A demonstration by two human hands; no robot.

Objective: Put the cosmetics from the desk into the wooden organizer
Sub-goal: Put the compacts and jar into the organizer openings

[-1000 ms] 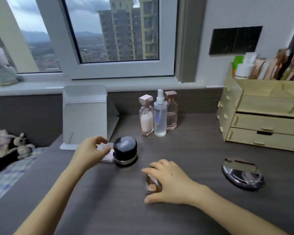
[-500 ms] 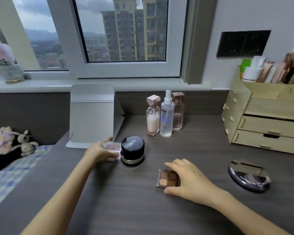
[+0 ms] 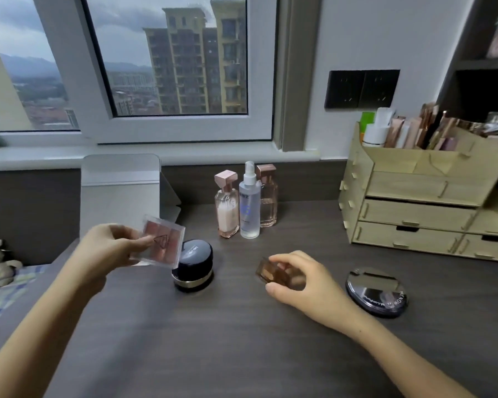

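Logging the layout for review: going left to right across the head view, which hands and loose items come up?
left hand holding pink palette → black jar → spray bottle → right hand gripping brown palette → black compact

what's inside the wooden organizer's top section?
Top section of the wooden organizer: white bottle, green item beside it, upright rose-gold tubes. Wall hides their lower parts; closed drawers hide their contents.
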